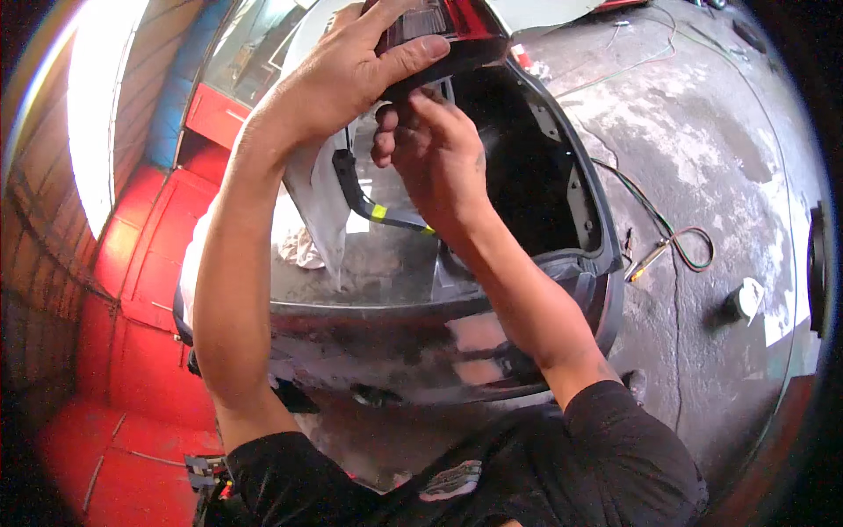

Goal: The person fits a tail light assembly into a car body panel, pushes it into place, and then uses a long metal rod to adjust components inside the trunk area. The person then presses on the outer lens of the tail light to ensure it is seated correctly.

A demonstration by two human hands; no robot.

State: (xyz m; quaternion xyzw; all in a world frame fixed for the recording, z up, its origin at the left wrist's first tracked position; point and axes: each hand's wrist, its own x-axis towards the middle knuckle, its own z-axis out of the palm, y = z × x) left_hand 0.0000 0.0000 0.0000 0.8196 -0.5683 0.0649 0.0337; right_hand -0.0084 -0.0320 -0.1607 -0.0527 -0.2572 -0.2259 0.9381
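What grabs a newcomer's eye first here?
Probably the red-and-black lamp unit at top centre, gripped by the left hand, with the right hand raised, fingers curled, just below it. Next, the bright red panels down the left side and the glaring white strip at upper left. Then the dark opening in the vehicle body, right of the right hand.

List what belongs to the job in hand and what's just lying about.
Apparently part of the job:
car tail light, gripped by the left hand; right hand just below
dark rear bumper

Apparently just lying about:
crumpled pale cloth
yellow tool, floor
looped cable, floor
white container, floor
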